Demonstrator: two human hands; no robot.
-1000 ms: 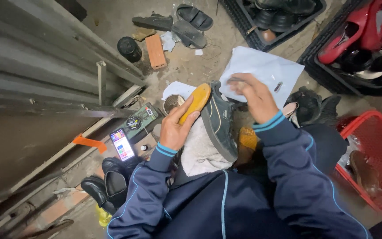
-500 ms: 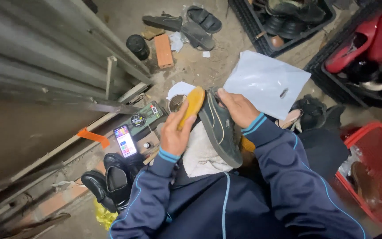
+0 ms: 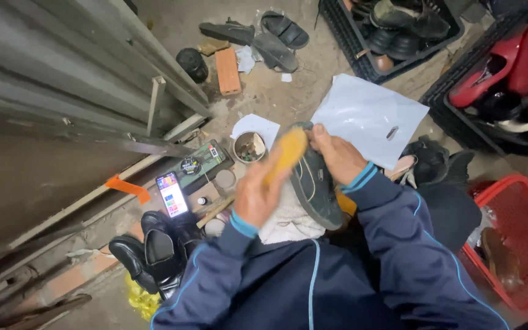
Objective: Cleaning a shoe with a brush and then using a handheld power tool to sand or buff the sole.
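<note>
A lit phone screen (image 3: pixel 172 194) leans by black shoes (image 3: pixel 154 244); a white plastic bag (image 3: pixel 368 116) lies ahead.

A shoe-repair spot on a bare concrete floor (image 3: pixel 288 98): crates of shoes (image 3: pixel 398 36), loose sandals (image 3: pixel 258 33), black dress shoes (image 3: pixel 154 250), polish tin (image 3: pixel 250 146).
</note>
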